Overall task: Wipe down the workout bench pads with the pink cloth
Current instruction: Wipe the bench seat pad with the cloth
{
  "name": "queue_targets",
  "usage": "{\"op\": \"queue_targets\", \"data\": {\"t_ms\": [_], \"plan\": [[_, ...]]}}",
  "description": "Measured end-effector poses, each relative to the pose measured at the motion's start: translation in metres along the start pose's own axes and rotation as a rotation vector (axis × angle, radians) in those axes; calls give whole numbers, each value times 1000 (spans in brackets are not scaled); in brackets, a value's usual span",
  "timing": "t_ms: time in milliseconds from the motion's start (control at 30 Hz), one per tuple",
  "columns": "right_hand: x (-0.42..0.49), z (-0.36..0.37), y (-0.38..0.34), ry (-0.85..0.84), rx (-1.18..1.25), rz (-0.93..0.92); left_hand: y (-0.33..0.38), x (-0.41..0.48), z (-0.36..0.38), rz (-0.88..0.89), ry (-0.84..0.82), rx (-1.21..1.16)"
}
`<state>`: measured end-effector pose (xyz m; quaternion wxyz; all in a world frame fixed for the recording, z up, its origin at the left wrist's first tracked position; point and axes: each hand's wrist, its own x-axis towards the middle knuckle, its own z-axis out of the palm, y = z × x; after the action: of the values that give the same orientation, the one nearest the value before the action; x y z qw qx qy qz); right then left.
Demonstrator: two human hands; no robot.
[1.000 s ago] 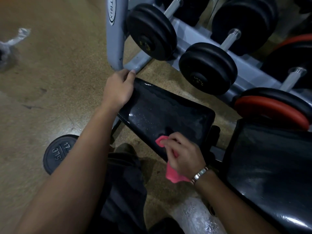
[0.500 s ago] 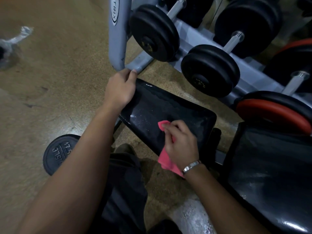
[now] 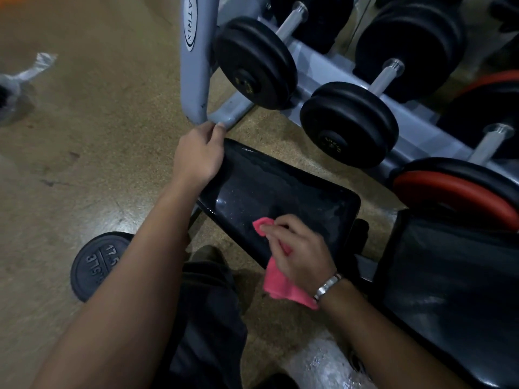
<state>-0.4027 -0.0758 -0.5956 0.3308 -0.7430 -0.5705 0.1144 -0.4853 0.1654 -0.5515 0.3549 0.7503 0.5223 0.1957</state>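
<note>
The small black seat pad of the bench lies in the middle of the view, wet and speckled with droplets. My left hand grips its far left corner. My right hand presses the pink cloth on the pad's near edge, with part of the cloth hanging below the wrist. The larger black back pad fills the lower right.
A grey dumbbell rack with several black dumbbells stands just behind the pad. A red-rimmed weight sits at the right. A round weight plate lies on the tan floor at the left. A clear plastic bag lies far left.
My right hand slid the pink cloth across the seat pad, first up and away, then back toward the near edge. My left hand kept its hold on the pad's corner.
</note>
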Motion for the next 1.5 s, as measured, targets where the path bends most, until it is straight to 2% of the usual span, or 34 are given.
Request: {"op": "queue_targets", "data": {"t_ms": [67, 200, 333, 400, 500, 567, 700, 767, 933, 1100, 1167, 1233, 1333, 1500], "plan": [[10, -12, 15, 11, -29, 11, 0, 0, -1, -3, -4, -14], [37, -1, 12, 236, -49, 257, -1, 0, -2, 25, -7, -7], [16, -11, 13, 42, 12, 98, -4, -1, -1, 38, -3, -5], [19, -26, 29, 23, -12, 88, -6, 1, -1, 29, -6, -10], [40, -25, 41, 204, -71, 263, -6, 3, -1, 16, -12, -16], [43, -13, 30, 267, -107, 343, -6, 3, 0, 12, -11, -17], [14, -14, 23, 125, -39, 110, -7, 4, 1, 12, -12, -15], [21, -24, 36, 99, -70, 79, -8, 5, 1, 2, -15, -25], [60, -10, 30, 269, -142, 376, -5, 3, 1, -5, -8, -21], [37, -16, 43, 172, -95, 62, -11, 3, -2, -3, -18, -49], [50, -26, 57, 186, -141, 103, -15, 3, -4, -6, -14, -70], [72, -25, 61, 214, -183, 268, -16, 3, -5, -1, -11, -66], [87, -9, 36, 208, -199, 393, -15, 3, -5, -18, -27, -71], [59, -11, 33, 144, -115, 95, -19, 4, -3, -34, -49, -79]]}}
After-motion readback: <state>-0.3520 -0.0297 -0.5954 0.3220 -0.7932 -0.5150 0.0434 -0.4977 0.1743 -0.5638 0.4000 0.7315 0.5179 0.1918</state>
